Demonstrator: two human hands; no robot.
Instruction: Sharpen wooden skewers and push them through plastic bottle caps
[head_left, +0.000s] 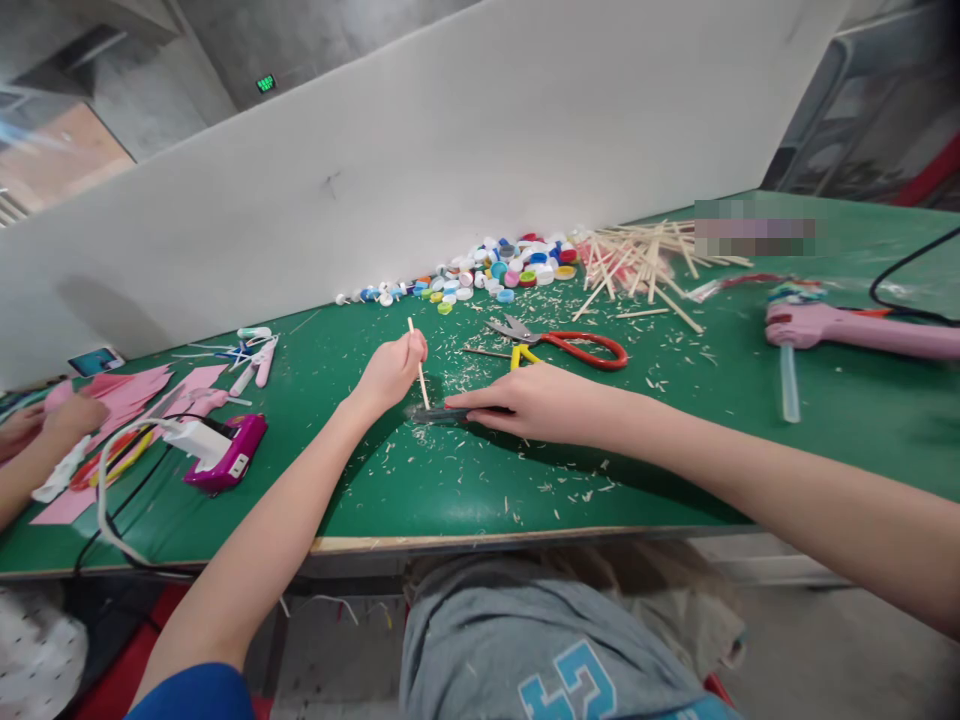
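**Two-hand hold confirmed; shavings spread around it**

The left hand (390,375) pinches a thin wooden stick (424,392) between closed fingers, the stick's top end standing clear above them. The right hand (534,402) lies just beside it, fingers extended and pressed together over a dark-handled tool (461,414), probably a craft knife; the thumb and any blade cannot be made out. The stick's lower end meets this tool above the green-topped bench (465,490).

Pale wood shavings (480,385) lie around both hands, showing that cutting has been done here. Beyond the grip, a loose pile of wooden sticks (637,262) remains against the white partition (420,170), beside a drift of plastic bottle caps (480,275). Red-handled scissors (577,348) lie just past the right hand, across a yellow-handled tool (523,356). Further right are a pink glue gun (862,330) and a translucent glue stick (789,385).

Left of the grip, a co-worker's hand (75,415) rests on pink paper sheets (127,390), near a magenta device (225,452) with a white plug (196,442). Above the partition, concrete walls and a green exit sign (265,84) are visible. Below the bench edge, grey shorts with blue print (555,650) show.
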